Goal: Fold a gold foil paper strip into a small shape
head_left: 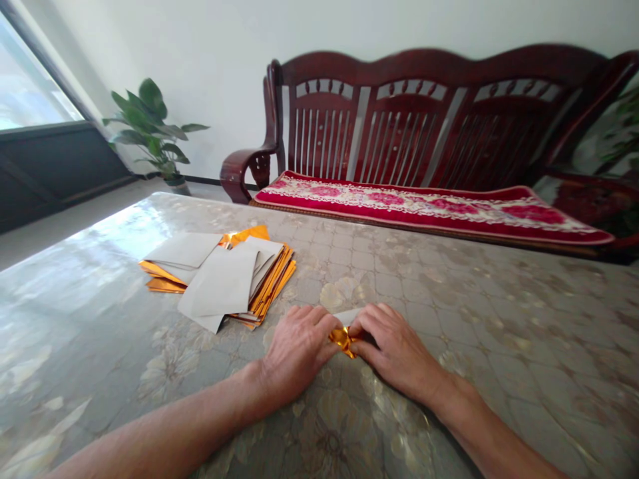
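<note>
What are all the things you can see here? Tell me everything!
folded paper piece: one, gold foil with a white back, on the table between the two hands
paper stack: one loose pile, gold foil sheets lying white side up, on the table to the left of the hands
table: one, grey-green with a pale flower pattern, fills the foreground
bench: one, dark red wood, behind the table
bench cushion: one, red with a pale flowered band, on the bench seat
potted plant: one, green, on the floor by the window at far left
left hand: one, fingers pressing the folded paper piece
right hand: one, fingers pressing the folded paper piece
</note>
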### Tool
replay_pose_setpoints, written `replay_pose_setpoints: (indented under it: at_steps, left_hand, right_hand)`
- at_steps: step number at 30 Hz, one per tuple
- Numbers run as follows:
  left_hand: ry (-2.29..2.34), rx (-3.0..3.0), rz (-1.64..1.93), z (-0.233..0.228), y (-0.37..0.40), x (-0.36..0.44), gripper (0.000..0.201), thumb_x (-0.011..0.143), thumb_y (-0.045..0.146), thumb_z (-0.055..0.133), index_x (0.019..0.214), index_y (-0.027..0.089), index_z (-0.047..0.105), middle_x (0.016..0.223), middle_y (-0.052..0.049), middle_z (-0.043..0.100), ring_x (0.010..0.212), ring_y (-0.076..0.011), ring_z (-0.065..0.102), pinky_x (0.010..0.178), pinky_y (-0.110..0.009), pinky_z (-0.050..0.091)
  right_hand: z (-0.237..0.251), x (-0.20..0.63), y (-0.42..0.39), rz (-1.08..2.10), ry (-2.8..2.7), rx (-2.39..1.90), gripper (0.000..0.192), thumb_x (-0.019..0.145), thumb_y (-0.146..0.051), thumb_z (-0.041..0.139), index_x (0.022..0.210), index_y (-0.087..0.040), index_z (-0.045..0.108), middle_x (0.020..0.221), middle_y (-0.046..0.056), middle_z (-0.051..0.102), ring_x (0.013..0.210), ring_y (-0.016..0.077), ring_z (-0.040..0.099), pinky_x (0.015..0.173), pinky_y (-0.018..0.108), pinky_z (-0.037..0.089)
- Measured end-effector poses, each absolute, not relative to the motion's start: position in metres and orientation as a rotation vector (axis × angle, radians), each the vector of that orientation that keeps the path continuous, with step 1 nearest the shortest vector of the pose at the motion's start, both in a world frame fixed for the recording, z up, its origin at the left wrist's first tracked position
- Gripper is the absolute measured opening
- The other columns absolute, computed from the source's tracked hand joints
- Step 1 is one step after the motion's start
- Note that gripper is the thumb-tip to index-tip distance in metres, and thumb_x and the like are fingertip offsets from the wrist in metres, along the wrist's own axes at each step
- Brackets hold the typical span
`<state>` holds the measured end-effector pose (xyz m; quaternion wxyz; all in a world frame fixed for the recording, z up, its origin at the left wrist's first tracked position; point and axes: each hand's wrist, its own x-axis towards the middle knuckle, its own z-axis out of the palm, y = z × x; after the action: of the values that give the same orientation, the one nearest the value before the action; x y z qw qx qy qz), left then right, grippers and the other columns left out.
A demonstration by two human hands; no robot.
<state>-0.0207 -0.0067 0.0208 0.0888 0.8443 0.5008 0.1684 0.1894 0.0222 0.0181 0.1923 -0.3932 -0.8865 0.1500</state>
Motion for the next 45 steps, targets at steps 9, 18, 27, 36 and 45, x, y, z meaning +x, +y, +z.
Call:
replay_pose_setpoints:
  at_steps: [9,18,27,36,45]
  left_hand:
    - [1.582,2.329,0.531,0.023,-0.004,-0.018,0.017,0.094,0.039,0.060,0.099,0.025,0.068,0.091,0.000,0.067,0.090,-0.0197,0.060,0.080,-0.032,0.041]
    - [1.638,2.221,0.487,0.024,0.000,-0.016,0.021,0.092,0.039,0.060,0.081,0.022,0.066,0.088,-0.001,0.061,0.090,-0.0190,0.059,0.078,-0.029,0.041]
    - [1.648,2.263,0.487,0.019,0.004,-0.018,0.022,0.090,0.035,0.062,0.075,0.020,0.063,0.088,-0.002,0.058,0.089,-0.0189,0.056,0.078,-0.030,0.040]
    - [1.712,2.307,0.419,0.021,0.007,-0.020,0.027,0.085,0.045,0.069,0.077,0.020,0.064,0.092,-0.003,0.058,0.091,-0.0220,0.055,0.079,-0.033,0.040]
    - [1.705,2.277,0.439,0.021,0.008,-0.020,0.034,0.083,0.054,0.069,0.074,0.021,0.065,0.090,-0.003,0.058,0.089,-0.0221,0.054,0.077,-0.033,0.038]
  right_hand:
    - [0.016,0.190,0.022,0.418,-2.503,-1.125,0.010,0.090,-0.025,0.068,0.088,-0.022,0.059,0.091,0.001,0.061,0.089,0.0206,0.051,0.077,0.033,0.039]
    - [0.014,0.191,0.022,0.443,-2.501,-1.116,0.009,0.090,-0.026,0.069,0.091,-0.022,0.061,0.092,0.001,0.061,0.092,0.0210,0.051,0.079,0.034,0.038]
    - [0.014,0.190,0.022,0.451,-2.479,-1.110,0.009,0.089,-0.026,0.069,0.093,-0.024,0.061,0.093,0.001,0.062,0.092,0.0211,0.052,0.080,0.034,0.038]
    - [0.014,0.190,0.023,0.452,-2.473,-1.115,0.008,0.089,-0.025,0.069,0.093,-0.024,0.063,0.093,0.001,0.064,0.092,0.0211,0.053,0.080,0.034,0.039]
    - [0.015,0.183,0.017,0.382,-2.452,-1.228,0.022,0.088,-0.042,0.069,0.087,-0.023,0.059,0.091,0.002,0.062,0.090,0.0220,0.052,0.076,0.035,0.038]
